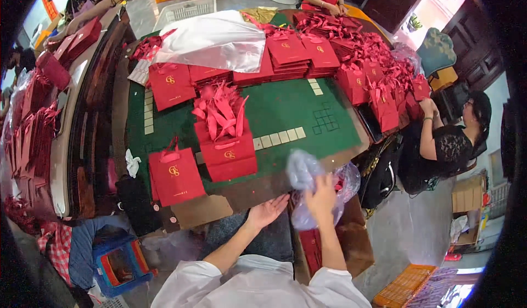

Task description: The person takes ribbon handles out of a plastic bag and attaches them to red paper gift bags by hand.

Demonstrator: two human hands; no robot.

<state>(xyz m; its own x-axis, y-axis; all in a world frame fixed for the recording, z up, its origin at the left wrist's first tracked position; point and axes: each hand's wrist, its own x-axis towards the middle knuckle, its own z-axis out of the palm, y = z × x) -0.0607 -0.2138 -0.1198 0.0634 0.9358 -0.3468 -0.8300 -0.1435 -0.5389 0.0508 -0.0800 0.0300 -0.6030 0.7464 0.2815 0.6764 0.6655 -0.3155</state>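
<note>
My left hand (pixel 268 211) is held out palm up at the near edge of the green-topped table (pixel 285 171), fingers stretched and holding nothing. My right hand (pixel 321 199), a little blurred, grips a crumpled clear plastic bag (pixel 305 169) above an open cardboard box (pixel 351 236). Red paper bags (pixel 311 250) lie inside that box, partly covered by the plastic. On the table to the left of my hands stand a red gift bag stuffed with ribbons (pixel 228 157) and a flatter red gift bag with a ribbon handle (pixel 174 177).
Stacks of red gift bags (pixel 285 50) line the table's far side, partly under a white plastic sheet (pixel 214 39). More bags heap up at the right (pixel 379 88), where a seated person (pixel 439 143) handles one. A blue plastic stool (pixel 121 264) stands at lower left.
</note>
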